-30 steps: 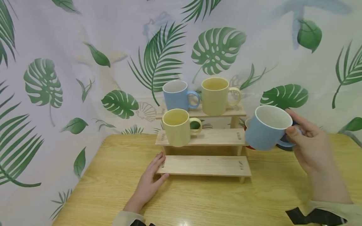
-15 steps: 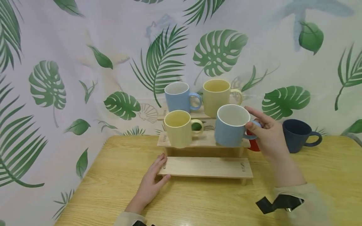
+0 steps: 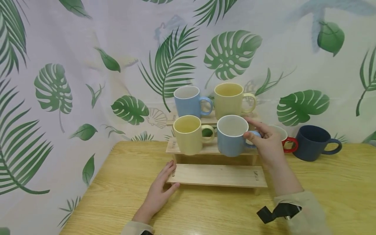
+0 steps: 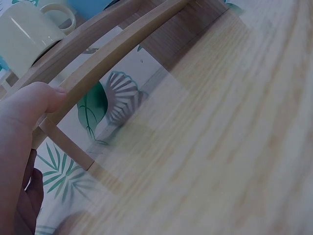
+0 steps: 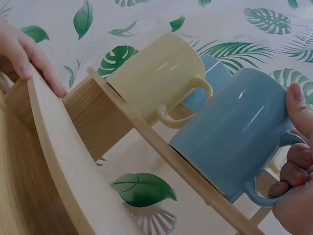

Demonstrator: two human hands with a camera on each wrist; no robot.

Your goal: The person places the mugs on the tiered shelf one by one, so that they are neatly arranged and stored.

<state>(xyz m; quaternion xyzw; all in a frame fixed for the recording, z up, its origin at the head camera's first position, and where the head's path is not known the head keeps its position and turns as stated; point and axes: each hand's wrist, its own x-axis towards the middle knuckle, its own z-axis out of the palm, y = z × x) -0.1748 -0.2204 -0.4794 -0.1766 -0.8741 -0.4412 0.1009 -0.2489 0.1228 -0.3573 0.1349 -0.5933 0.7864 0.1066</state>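
Note:
A light-blue mug [image 3: 232,137] with a white inside stands upright at the right part of the stand's middle tier; in the right wrist view its base meets the board. My right hand [image 3: 271,147] holds this mug by the handle, with the thumb against its side. My left hand [image 3: 158,187] grips the left end of the lowest tier of the wooden step stand [image 3: 217,174], thumb at the front edge and fingers at the end. Left of the held mug is a yellow mug [image 3: 188,137]. On the top tier stand another blue mug [image 3: 187,101] and another yellow mug [image 3: 229,99].
Right of the stand, on the wooden table [image 3: 117,169], are a red mug [image 3: 290,144], partly hidden by my right hand, and a dark-blue mug [image 3: 312,143]. A leaf-printed cloth [image 3: 123,75] hangs behind the table.
My right hand has carried the light-blue mug leftward, then lowered it to the middle tier beside the yellow mug. My left hand has stayed on the stand.

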